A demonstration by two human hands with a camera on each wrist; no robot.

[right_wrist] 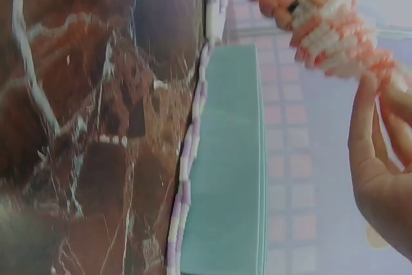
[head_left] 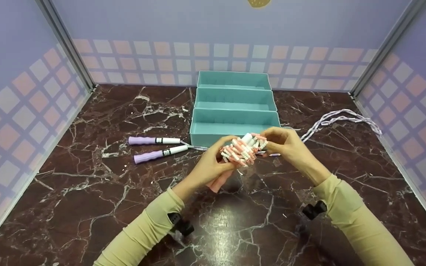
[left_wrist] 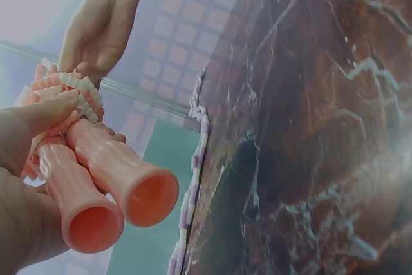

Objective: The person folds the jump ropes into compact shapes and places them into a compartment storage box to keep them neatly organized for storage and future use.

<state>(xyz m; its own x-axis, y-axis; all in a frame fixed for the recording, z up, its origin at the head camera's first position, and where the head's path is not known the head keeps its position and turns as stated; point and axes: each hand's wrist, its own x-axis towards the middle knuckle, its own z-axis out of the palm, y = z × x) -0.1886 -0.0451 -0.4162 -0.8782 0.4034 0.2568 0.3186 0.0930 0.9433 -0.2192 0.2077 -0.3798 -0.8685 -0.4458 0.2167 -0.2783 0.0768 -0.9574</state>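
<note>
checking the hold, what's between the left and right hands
The head view shows a bunched pink-and-white beaded jump rope there.

A dark red-brown marbled tabletop (head_left: pixel 76 207) bears three teal bins (head_left: pixel 235 98) one behind another, and a lilac-and-white beaded rope (right_wrist: pixel 186 165) whose two handles (head_left: pixel 154 140) lie left.

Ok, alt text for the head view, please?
A person's left hand grips a bundled pink-and-white beaded rope above a dark marbled table while the right hand pinches its edge. Beyond stand three teal bins; two purple-and-white handles lie left, a purple-and-white cord right.
</note>
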